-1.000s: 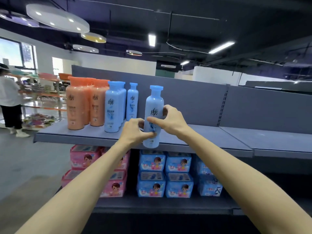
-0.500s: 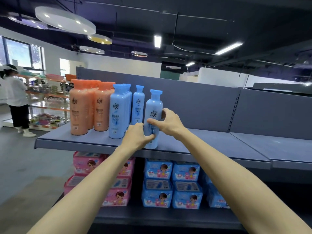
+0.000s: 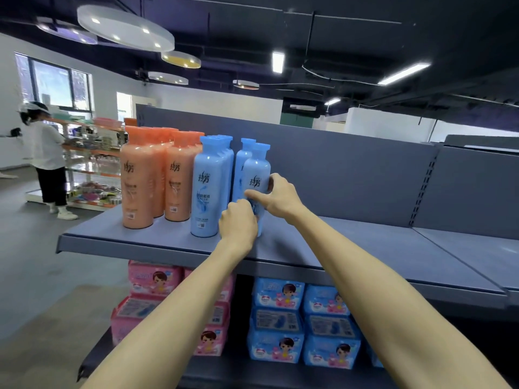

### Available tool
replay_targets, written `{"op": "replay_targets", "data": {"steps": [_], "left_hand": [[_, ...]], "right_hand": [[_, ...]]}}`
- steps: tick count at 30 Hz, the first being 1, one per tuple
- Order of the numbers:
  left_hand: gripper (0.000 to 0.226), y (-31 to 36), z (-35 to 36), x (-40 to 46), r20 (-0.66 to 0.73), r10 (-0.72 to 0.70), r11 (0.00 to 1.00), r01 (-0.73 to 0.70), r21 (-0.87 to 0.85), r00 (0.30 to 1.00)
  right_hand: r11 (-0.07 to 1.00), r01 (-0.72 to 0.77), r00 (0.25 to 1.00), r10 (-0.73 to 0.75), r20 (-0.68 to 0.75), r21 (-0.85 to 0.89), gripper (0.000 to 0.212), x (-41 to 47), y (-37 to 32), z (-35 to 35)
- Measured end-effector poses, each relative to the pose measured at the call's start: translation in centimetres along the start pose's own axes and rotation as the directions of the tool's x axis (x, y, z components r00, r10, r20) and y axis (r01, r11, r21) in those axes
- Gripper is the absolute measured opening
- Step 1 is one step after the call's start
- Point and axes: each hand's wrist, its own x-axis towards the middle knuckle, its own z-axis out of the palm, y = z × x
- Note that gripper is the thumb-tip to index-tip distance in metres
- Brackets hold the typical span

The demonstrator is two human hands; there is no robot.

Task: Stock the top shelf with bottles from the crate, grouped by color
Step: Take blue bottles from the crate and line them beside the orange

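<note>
With our left hand (image 3: 238, 223) and right hand (image 3: 276, 196) both curled round the blue bottle (image 3: 257, 183) on the top shelf (image 3: 337, 248) at frame centre, we should nudge it upright against the blue bottles (image 3: 213, 186).

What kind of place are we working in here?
Likely a retail shop: grey gondola shelving carrying orange bottles and blue bottles, stacked pink packs and blue packs below, another stocked display rack behind.
</note>
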Motion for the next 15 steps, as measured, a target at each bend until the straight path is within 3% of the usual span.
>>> {"op": "replay_targets", "data": {"steps": [15], "left_hand": [[0.029,-0.6,2.8,6.5,-0.002,-0.013,0.996,0.013,0.086,1.0]], "right_hand": [[1.0,0.011,1.0,-0.011,-0.002,0.002,0.051,7.3,1.5,3.5]]}}
